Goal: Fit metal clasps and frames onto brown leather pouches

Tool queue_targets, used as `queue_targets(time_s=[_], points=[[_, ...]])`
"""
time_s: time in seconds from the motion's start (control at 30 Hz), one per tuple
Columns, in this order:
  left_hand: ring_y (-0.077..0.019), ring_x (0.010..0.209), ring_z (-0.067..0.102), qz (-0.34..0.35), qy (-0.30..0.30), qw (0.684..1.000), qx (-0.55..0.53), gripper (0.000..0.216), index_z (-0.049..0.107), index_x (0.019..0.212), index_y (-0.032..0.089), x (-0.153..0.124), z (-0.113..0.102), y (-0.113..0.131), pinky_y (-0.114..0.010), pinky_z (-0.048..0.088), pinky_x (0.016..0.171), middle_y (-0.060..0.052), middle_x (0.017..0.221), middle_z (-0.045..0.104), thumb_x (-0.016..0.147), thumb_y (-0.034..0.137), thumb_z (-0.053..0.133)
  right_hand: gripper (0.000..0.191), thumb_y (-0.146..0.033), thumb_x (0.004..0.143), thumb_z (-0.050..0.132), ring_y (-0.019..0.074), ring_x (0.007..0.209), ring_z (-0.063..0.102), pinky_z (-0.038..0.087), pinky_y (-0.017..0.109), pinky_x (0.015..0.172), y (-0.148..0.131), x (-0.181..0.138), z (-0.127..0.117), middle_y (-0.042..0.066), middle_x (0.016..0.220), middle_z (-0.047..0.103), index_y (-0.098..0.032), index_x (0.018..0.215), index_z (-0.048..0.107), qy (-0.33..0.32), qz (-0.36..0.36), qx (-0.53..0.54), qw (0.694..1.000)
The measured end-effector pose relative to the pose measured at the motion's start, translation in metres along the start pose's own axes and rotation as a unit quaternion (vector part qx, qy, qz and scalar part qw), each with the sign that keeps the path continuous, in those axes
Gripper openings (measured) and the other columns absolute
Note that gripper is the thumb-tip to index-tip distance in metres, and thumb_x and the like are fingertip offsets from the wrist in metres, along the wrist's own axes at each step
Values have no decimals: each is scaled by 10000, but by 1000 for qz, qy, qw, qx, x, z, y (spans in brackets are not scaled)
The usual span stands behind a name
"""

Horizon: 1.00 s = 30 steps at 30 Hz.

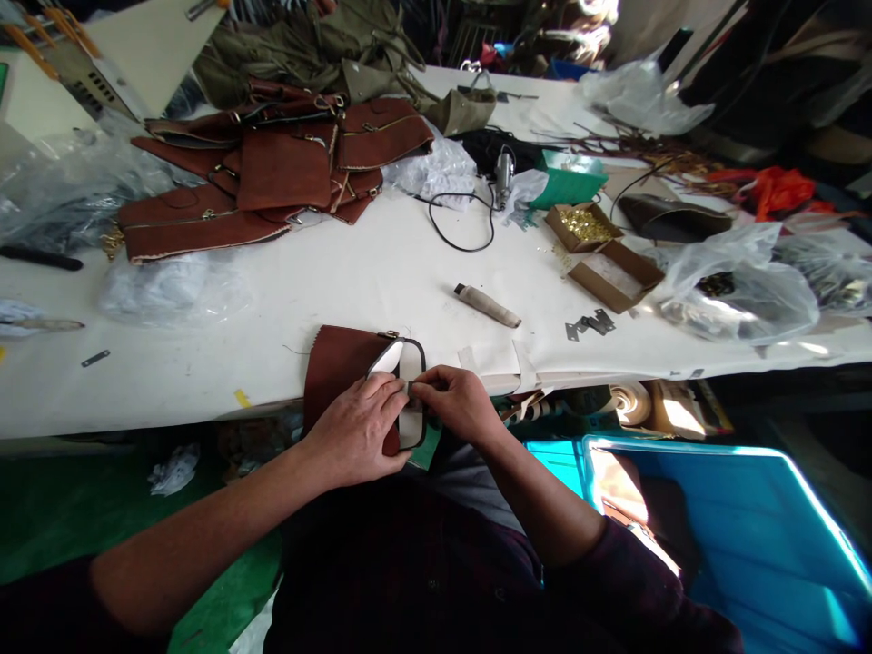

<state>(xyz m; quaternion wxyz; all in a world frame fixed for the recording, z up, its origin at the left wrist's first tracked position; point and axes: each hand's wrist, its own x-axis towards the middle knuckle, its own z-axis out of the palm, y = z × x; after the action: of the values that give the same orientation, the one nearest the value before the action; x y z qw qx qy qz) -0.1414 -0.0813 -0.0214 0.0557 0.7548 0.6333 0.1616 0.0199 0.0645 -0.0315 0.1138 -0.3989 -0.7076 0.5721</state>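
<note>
A brown leather piece (339,361) with a zigzag-cut edge rests at the table's front edge, partly overhanging it. Its near right part shows a pale inner face (412,361) with a dark bound edge. My left hand (361,422) grips this part, fingers lying over the pale face and thumb at the lower edge. Close by on the right, my right hand (455,400) pinches thumb and forefinger together against the pale face. Something small and dark shows at those fingertips, too little of it to name.
Beyond my hands lie a cloth-wrapped tool (488,306), several small dark metal plates (589,323) and a cardboard box of gold-coloured hardware (581,227). Brown leather bags (282,173) are piled at the back left. A blue bin (763,536) stands below the table at right.
</note>
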Motion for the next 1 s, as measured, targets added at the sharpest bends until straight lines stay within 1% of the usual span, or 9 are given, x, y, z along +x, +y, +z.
queue_targets(time_s=[0.1, 0.23, 0.33, 0.53, 0.67, 0.77, 0.87, 1.0], points=[[-393, 1414, 540, 2, 6, 1000, -1, 670, 618, 1376, 128, -1, 1, -1, -554, 484, 1224, -211, 1413, 655, 820, 458, 796, 150, -337, 900, 737, 151, 661, 683, 516, 257, 655, -1, -2, 1, 6, 797, 788, -202, 920, 800, -2, 3, 5, 1000], [-387, 1396, 551, -1, 0, 1000, 1, 672, 619, 1379, 129, 0, 0, 0, -547, 486, 1220, -201, 1402, 665, 819, 454, 797, 93, -286, 905, 738, 174, 758, 722, 509, 265, 699, -5, -7, 5, 5, 836, 808, -218, 893, 801, 27, -6, -51, 998], [-392, 1379, 557, 5, -3, 1000, 4, 658, 636, 1373, 112, 1, -2, 1, -555, 494, 1208, -205, 1387, 671, 827, 446, 789, 85, -286, 927, 734, 189, 809, 741, 502, 275, 713, -6, -8, 8, 7, 862, 814, -230, 911, 796, 44, -22, -83, 995], [-409, 1378, 546, 12, 2, 1000, -1, 618, 678, 1366, 136, 1, -3, 0, -578, 530, 1163, -213, 1389, 661, 837, 438, 783, 80, -309, 926, 757, 192, 782, 714, 481, 291, 706, -4, -8, 9, 3, 861, 800, -247, 965, 787, 69, -33, -158, 984], [-409, 1378, 547, 13, 3, 1000, -1, 619, 686, 1357, 124, 0, -2, -2, -575, 525, 1171, -220, 1383, 656, 839, 447, 784, 112, -314, 929, 748, 186, 767, 688, 476, 283, 693, -3, -9, 8, 1, 846, 780, -251, 1009, 793, 68, -45, -149, 985], [-406, 1376, 549, 14, 1, 1000, 1, 611, 689, 1343, 113, 0, -2, -2, -570, 520, 1177, -223, 1376, 659, 844, 454, 781, 126, -281, 948, 695, 195, 834, 709, 503, 289, 750, -2, -10, 7, 18, 921, 800, -248, 992, 808, 53, -69, -130, 988], [-402, 1384, 545, 13, -1, 1000, 4, 595, 689, 1337, 127, 0, -3, -1, -567, 514, 1182, -217, 1379, 660, 847, 454, 777, 151, -242, 940, 669, 206, 874, 728, 514, 298, 787, -4, -9, 6, 26, 966, 815, -247, 983, 813, 49, -69, -126, 988], [-398, 1384, 539, 16, -5, 1000, 9, 616, 678, 1353, 101, 1, -4, 0, -556, 510, 1187, -222, 1374, 664, 859, 459, 766, 131, -250, 922, 674, 205, 809, 723, 500, 287, 720, -7, -7, 5, 18, 884, 809, -246, 927, 804, 46, -48, -132, 989]])
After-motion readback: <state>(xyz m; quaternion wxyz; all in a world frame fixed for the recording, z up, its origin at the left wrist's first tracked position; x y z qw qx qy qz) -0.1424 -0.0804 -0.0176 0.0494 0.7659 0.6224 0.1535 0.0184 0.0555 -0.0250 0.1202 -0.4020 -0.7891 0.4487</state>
